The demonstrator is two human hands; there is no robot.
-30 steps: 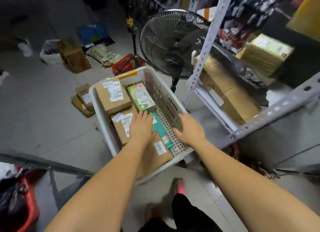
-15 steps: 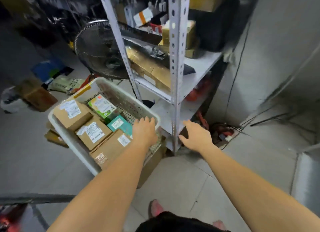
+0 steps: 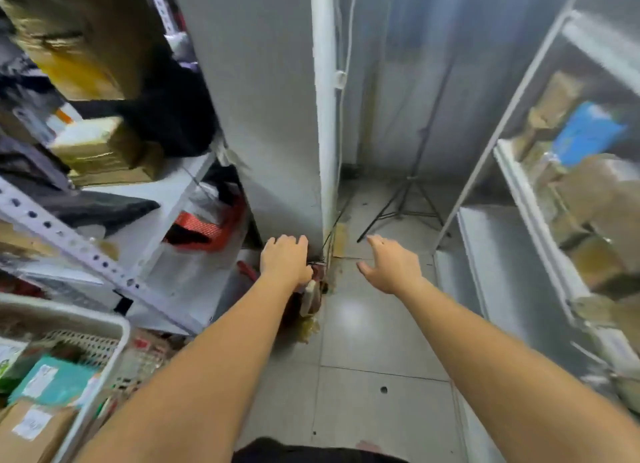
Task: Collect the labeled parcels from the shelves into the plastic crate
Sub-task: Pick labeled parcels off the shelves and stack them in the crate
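Hovering empty, fingers loose, my left hand (image 3: 285, 258) and right hand (image 3: 389, 268) risk snagging the tripod (image 3: 409, 189) near the right-hand shelves (image 3: 530, 213).

Parcel storeroom: slotted metal shelving (image 3: 72, 242) is holding taped cardboard boxes (image 3: 104, 151); a plastic crate (image 3: 116, 327) is carrying labeled parcels (image 3: 52, 383).

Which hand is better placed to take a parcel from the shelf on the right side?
Right. The right hand is open, empty and nearer to that shelf; the left hand reaches beside the white pillar, farther from it.
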